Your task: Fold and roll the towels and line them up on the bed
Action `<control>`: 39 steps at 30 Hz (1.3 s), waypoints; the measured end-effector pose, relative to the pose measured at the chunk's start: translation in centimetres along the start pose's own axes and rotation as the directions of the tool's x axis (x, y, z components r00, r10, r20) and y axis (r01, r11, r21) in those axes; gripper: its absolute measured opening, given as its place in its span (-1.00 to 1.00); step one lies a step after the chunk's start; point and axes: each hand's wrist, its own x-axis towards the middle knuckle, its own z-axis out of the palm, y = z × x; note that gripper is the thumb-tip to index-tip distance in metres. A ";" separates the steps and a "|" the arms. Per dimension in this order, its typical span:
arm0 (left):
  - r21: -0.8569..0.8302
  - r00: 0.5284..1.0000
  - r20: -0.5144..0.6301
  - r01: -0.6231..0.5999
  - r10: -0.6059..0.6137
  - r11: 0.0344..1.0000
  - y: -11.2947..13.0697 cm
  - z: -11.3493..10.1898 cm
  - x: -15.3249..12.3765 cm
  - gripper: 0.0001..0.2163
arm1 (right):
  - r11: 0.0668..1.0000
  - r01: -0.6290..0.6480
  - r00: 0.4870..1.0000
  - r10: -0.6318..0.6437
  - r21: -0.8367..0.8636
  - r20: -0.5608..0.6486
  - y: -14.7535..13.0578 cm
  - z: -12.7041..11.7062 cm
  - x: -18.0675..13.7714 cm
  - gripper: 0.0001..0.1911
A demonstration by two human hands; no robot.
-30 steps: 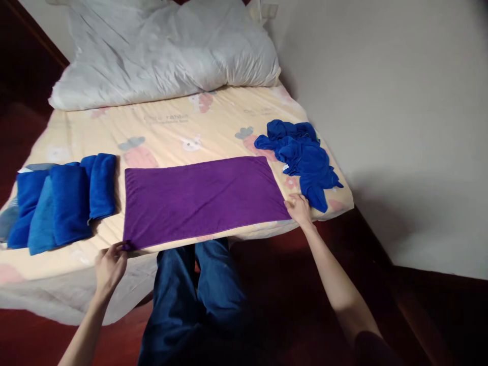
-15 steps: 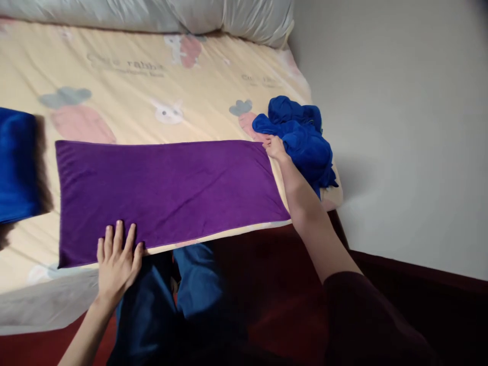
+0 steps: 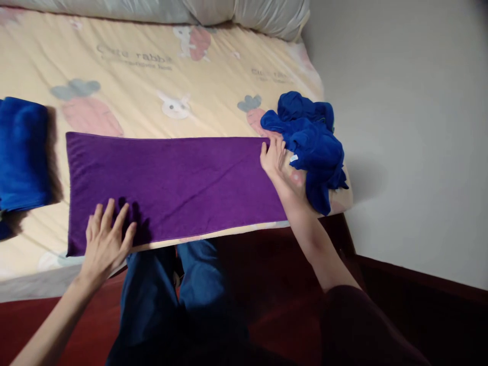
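A purple towel point(image 3: 179, 188) lies spread as a long rectangle along the near side of the bed, with a faint diagonal crease toward its right half. Over its near left part is my left hand point(image 3: 109, 241), fingers spread and palm down, casting a shadow on the cloth. My right hand point(image 3: 273, 155) rests at the towel's far right corner, its fingers stretched out and not gripping. Just right of that hand sits a crumpled blue cloth point(image 3: 308, 134) with a small white tag. A folded blue cloth point(image 3: 25, 152) lies at the left.
The bed wears a cream sheet point(image 3: 152, 91) printed with rabbits and carrots. Along its back runs a bulky grey-white bundle point(image 3: 133, 10). A pale wall point(image 3: 412, 127) stands at the right. Below the bed's near edge are my legs in blue trousers point(image 3: 152, 295) and a dark red floor point(image 3: 49, 320).
My right hand has let go of the towel's corner and its fingers have straightened. My left hand has shifted left relative to the towel and seems slightly raised. The view has moved a little.
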 end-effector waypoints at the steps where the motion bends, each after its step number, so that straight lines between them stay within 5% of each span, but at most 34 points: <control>1: 0.001 1.000 -0.014 0.007 -0.007 1.000 -0.5 -0.2 1.7 -0.34 | 0.999 0.046 0.998 -0.046 0.005 0.034 -0.6 0.2 -1.3 -0.44; 4: -0.017 1.000 0.004 0.017 -0.017 1.000 -1.9 -0.3 8.0 -0.26 | 0.996 0.088 0.980 -0.087 0.003 0.177 -1.7 0.8 -3.6 -0.34; 8: 0.048 0.994 0.057 0.089 -0.092 0.995 -3.7 0.5 16.2 0.04 | 0.998 0.002 0.964 0.015 -0.063 0.267 -1.7 1.5 -2.7 -0.26; 14: 0.136 0.987 0.083 0.127 -0.139 0.983 -6.6 0.8 21.6 0.13 | 0.985 -0.042 0.954 0.089 -0.167 0.285 -0.7 2.0 0.6 -0.26; 17: 0.146 0.983 0.120 0.120 -0.138 0.982 -6.3 0.2 21.7 0.16 | 0.988 -0.048 0.959 0.087 -0.147 0.270 -1.6 1.2 0.6 -0.27; 20: 0.130 0.990 0.141 0.013 -0.031 0.991 -2.4 0.9 19.6 0.03 | 0.995 0.047 0.973 -0.025 -0.092 0.228 -4.8 0.3 -2.3 -0.25; 23: 0.046 0.939 0.189 -0.301 0.287 0.953 3.7 4.0 15.3 -0.21 | 0.973 0.229 0.937 -0.225 0.016 0.268 -9.5 0.4 -7.6 -0.20; 26: -0.042 0.873 0.218 -0.438 0.436 0.898 8.7 7.9 11.5 -0.31 | 0.952 0.277 0.888 -0.305 0.129 0.344 -13.1 1.5 -11.7 -0.21; 29: -0.065 0.877 0.204 -0.431 0.435 0.900 9.9 9.9 11.0 -0.37 | 0.961 0.236 0.899 -0.271 0.142 0.344 -14.0 2.8 -11.9 -0.24; 34: -0.055 0.912 0.176 -0.367 0.371 0.929 8.8 9.9 13.5 -0.41 | 0.970 0.204 0.915 -0.238 0.135 0.325 -13.0 3.3 -8.7 -0.23; 39: -0.086 0.932 0.139 -0.325 0.334 0.942 11.5 12.1 13.8 -0.38 | 0.955 0.240 0.905 -0.284 0.172 0.316 -13.9 2.8 -9.8 -0.24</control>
